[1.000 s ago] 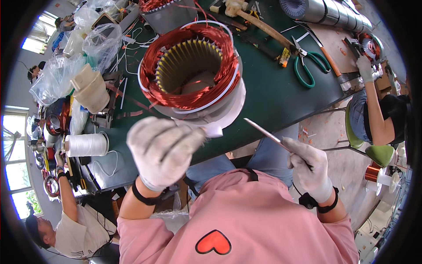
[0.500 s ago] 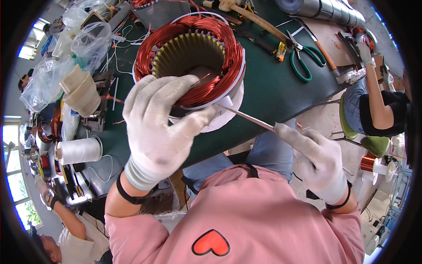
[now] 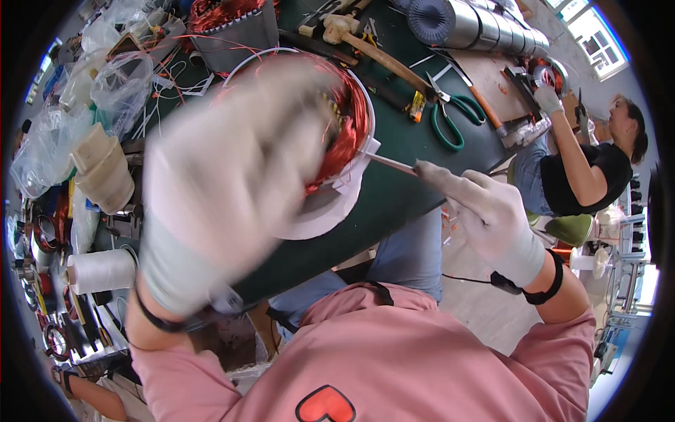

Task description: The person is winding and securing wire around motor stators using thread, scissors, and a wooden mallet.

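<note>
A thin metal rod (image 3: 391, 164) is being pinched in the right hand (image 3: 492, 218), its long axis pointing left into the copper-wound stator (image 3: 344, 133); the blurred left hand (image 3: 225, 183), grip unclear, is being held over it.

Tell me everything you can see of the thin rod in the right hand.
The thin rod is a slim, straight, pale stick, metal or plastic by its look. The gloved right hand pinches its near end between the fingers. It lies nearly level, slanting slightly up to the left, over the green table. Its far tip reaches the white paper lining at the rim of the copper-wound motor core. The blurred left hand hides most of that core.
</note>
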`<action>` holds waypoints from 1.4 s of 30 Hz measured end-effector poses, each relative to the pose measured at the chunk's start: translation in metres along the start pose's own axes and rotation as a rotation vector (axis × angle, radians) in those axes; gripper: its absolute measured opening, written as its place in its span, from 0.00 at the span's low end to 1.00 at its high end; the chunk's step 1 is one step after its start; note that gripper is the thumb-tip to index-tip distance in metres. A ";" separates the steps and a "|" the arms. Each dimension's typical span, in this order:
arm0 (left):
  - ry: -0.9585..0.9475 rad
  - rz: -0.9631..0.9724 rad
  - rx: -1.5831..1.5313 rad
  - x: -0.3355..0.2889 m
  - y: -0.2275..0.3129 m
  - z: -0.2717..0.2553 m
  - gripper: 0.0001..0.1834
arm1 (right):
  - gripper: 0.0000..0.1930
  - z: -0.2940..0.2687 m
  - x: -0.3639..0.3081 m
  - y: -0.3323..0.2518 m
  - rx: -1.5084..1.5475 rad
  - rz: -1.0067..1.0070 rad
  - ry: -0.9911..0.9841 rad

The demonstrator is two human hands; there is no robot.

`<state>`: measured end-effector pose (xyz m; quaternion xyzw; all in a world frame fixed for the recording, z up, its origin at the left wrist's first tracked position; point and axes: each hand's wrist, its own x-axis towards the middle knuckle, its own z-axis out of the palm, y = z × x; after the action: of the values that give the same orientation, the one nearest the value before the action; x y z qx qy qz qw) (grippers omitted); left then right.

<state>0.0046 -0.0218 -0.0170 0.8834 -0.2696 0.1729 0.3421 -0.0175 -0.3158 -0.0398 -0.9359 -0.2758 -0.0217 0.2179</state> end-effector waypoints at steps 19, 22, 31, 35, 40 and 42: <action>-0.093 -0.331 -0.354 0.050 -0.072 0.004 0.16 | 0.25 0.065 0.021 0.042 0.337 -0.067 0.137; -0.043 -0.375 -0.315 0.039 -0.078 0.000 0.16 | 0.24 0.055 0.039 0.044 0.473 -0.041 0.053; 0.031 0.322 0.562 -0.008 0.037 0.035 0.16 | 0.22 0.017 0.028 0.026 0.463 -0.076 -0.002; 0.175 0.265 0.687 -0.018 0.016 0.058 0.14 | 0.21 0.002 -0.007 0.028 0.323 -0.079 0.134; 0.257 0.371 0.736 -0.052 0.012 0.059 0.11 | 0.23 -0.004 -0.072 0.015 0.498 0.297 0.057; 0.209 0.385 0.789 -0.075 0.002 0.043 0.10 | 0.24 0.005 -0.085 0.005 0.572 0.346 0.014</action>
<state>-0.0510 -0.0255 -0.0832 0.8578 -0.3065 0.4113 -0.0338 -0.0875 -0.3611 -0.0597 -0.8697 -0.1064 0.0874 0.4740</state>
